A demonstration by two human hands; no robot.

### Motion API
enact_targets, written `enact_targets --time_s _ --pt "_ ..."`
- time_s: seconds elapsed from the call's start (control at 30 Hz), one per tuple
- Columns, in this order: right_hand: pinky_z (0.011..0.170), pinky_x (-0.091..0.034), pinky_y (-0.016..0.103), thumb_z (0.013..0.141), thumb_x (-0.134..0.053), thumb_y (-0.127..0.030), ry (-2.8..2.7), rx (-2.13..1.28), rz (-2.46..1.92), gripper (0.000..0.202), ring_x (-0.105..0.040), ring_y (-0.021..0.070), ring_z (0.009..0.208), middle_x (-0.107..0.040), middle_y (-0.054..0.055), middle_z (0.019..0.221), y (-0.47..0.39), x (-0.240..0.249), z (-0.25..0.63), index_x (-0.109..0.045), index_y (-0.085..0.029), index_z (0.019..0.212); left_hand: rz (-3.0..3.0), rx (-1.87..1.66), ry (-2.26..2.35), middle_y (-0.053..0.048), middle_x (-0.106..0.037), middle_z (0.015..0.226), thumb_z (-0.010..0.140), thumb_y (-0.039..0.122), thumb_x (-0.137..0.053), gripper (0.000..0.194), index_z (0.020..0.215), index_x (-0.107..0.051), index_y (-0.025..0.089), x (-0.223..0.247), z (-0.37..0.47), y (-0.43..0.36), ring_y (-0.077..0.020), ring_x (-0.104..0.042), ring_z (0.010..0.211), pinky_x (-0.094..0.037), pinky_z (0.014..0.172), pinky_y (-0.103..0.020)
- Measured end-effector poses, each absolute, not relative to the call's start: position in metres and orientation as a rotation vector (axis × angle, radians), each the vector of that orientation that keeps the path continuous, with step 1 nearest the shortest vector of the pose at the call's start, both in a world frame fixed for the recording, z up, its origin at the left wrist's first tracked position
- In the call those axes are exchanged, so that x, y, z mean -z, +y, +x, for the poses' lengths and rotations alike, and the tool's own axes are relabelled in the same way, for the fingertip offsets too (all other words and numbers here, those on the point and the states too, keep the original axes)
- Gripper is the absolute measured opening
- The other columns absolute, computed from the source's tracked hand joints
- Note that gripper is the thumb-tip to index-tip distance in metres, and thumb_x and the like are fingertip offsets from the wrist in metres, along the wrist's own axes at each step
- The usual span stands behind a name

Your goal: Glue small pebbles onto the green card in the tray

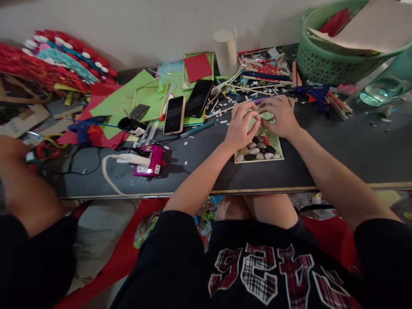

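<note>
Both hands are over a small square panel [281,151] with a pale rim and green surface. Smooth pebbles [254,151] in white, brown, grey and black cover its near half, with a small red piece among them. My left hand [243,124] is over the panel's left side, fingers curled and closed toward the thumb. Opposite it, my right hand [280,115] bends its fingers down over the far right part, fingertips close to those of the left. Whatever sits between the fingertips is too small and covered to make out.
A phone [174,115], a dark phone [199,98] and a blue pen [197,129] lie left. Paper scraps and sticks spread behind. A glue gun [313,95], green basket [328,64] and glass [375,92] stand right. A pink power adapter [151,162] and another person's arm [28,193] are left.
</note>
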State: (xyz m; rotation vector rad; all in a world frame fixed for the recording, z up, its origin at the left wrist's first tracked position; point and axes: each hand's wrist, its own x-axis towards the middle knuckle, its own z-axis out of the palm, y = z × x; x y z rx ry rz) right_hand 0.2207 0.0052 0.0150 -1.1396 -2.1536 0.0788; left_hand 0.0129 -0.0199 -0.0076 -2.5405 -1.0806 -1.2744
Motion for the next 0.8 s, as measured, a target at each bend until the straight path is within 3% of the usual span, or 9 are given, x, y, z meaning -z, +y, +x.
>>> enact_targets --time_s 0.07,0.13,0.2,0.3,0.37,0.43,0.57,0.67,0.8 --pt "0.104 -0.044 0.055 0.095 -0.056 -0.063 -2.141 -0.017 -1.186 0.044 -0.056 0.0331 0.12 -0.07 0.013 0.118 0.004 -0.014 0.217 -0.068 -0.021 0.104 -2.55 1.323 -1.159 -0.015 -0.061 0.13 0.108 0.047 -0.038 0.029 0.109 -0.057 0.025 0.014 0.01 -0.012 -0.0309 -0.057 0.13 -0.047 0.113 -0.056" --pt "0.098 -0.046 0.051 0.099 -0.047 -0.062 -2.093 -0.004 -1.206 0.044 -0.057 0.0298 0.106 -0.068 0.013 0.097 0.005 -0.014 0.215 -0.061 -0.022 0.087 -2.563 1.338 -1.203 -0.015 -0.059 0.131 0.107 0.05 -0.04 0.03 0.112 -0.056 0.026 0.019 0.008 -0.007 -0.0318 -0.055 0.131 -0.046 0.113 -0.057" --pt "0.087 -0.047 0.046 0.102 -0.04 -0.056 -2.083 -0.051 -1.179 0.05 -0.054 0.0237 0.083 -0.052 0.007 0.068 0.006 -0.014 0.216 -0.042 -0.024 0.064 -2.576 1.348 -1.213 -0.015 -0.058 0.131 0.106 0.051 -0.041 0.029 0.114 -0.056 0.027 0.023 0.008 -0.006 -0.032 -0.054 0.131 -0.045 0.113 -0.058" --pt "0.067 -0.04 0.035 0.1 -0.045 -0.049 -2.081 -0.239 -1.124 0.057 -0.031 0.0131 0.058 -0.021 -0.002 0.054 0.004 -0.016 0.219 -0.018 -0.023 0.057 -2.605 1.383 -1.204 -0.013 -0.057 0.132 0.106 0.051 -0.043 0.028 0.115 -0.057 0.029 0.023 0.011 -0.008 -0.0323 -0.053 0.13 -0.044 0.113 -0.06" --pt "0.059 -0.03 0.031 0.096 -0.053 -0.044 -2.014 -0.372 -1.112 0.058 -0.019 0.0095 0.057 -0.014 -0.004 0.056 0.001 -0.018 0.219 -0.014 -0.023 0.058 -2.642 1.404 -1.209 -0.013 -0.056 0.134 0.105 0.05 -0.046 0.027 0.117 -0.058 0.029 0.022 0.011 -0.009 -0.0327 -0.052 0.131 -0.045 0.113 -0.059" --pt "0.057 -0.024 0.029 0.09 -0.062 -0.04 -1.926 -0.519 -1.095 0.055 -0.018 0.008 0.057 -0.018 -0.005 0.056 -0.003 -0.022 0.216 -0.019 -0.023 0.06 -2.69 1.421 -1.223 -0.013 -0.054 0.137 0.104 0.05 -0.048 0.027 0.119 -0.058 0.029 0.021 0.01 -0.009 -0.0332 -0.05 0.134 -0.046 0.112 -0.057" --pt "0.052 -0.019 0.026 0.08 -0.072 -0.043 -1.833 -0.874 -1.029 0.028 -0.022 0.0068 0.049 -0.028 -0.009 0.051 -0.007 -0.028 0.208 -0.054 -0.022 0.079 -2.748 1.424 -1.233 -0.014 -0.051 0.142 0.104 0.051 -0.051 0.029 0.12 -0.058 0.029 0.022 0.007 -0.006 -0.0326 -0.048 0.136 -0.048 0.109 -0.052" --pt "0.051 -0.016 0.027 0.078 -0.075 -0.052 -1.816 -0.896 -1.012 0.036 -0.019 0.0063 0.047 -0.026 -0.01 0.048 -0.009 -0.03 0.206 -0.068 -0.02 0.093 -2.724 1.412 -1.27 -0.014 -0.051 0.142 0.103 0.049 -0.052 0.026 0.12 -0.058 0.03 0.022 0.007 -0.006 -0.0311 -0.049 0.134 -0.051 0.106 -0.05" --pt "0.052 -0.015 0.027 0.078 -0.075 -0.064 -1.828 -0.81 -1.036 0.045 -0.017 0.0056 0.048 -0.024 -0.009 0.047 -0.009 -0.029 0.206 -0.074 -0.02 0.088 -2.694 1.38 -1.305 -0.015 -0.053 0.141 0.102 0.044 -0.056 0.024 0.122 -0.058 0.03 0.021 0.007 -0.007 -0.0304 -0.052 0.134 -0.053 0.102 -0.048"
